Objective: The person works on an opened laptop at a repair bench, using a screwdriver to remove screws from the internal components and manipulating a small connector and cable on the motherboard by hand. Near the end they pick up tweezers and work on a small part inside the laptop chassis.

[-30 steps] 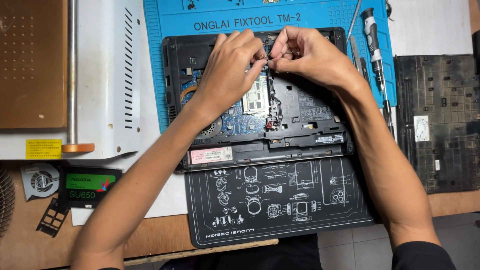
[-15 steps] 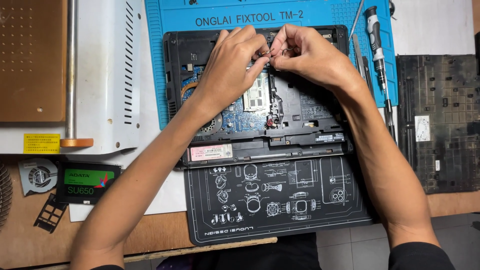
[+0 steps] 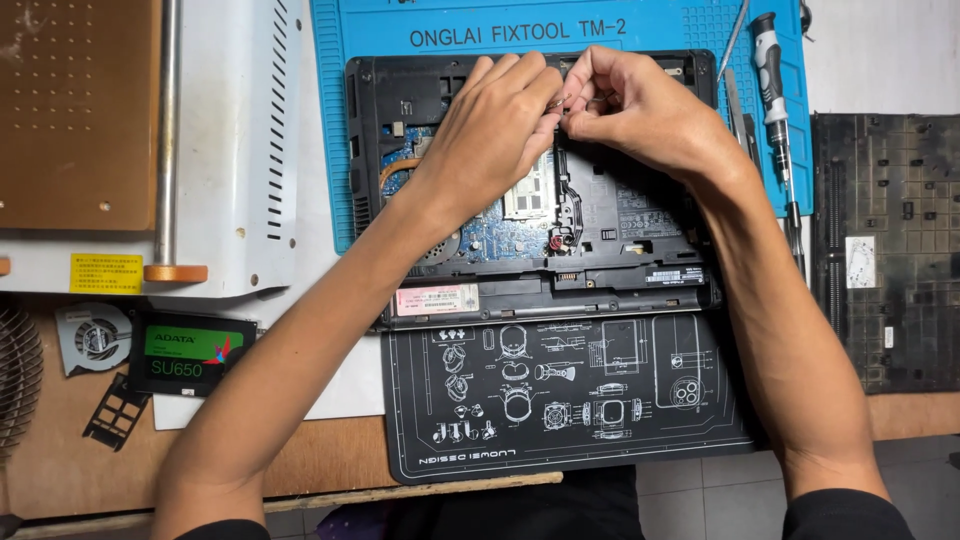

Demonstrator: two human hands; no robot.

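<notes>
Your two hands, left and right, pinch together at one small part too tiny to identify, over the one opened black laptop chassis on the blue silicone mat.

Your opened laptop is black with a blue circuit board showing inside. It lies on a bright blue repair mat. Near you sits a black mat patterned with white line drawings. At left, the solid-state drive is black with a green label.
</notes>
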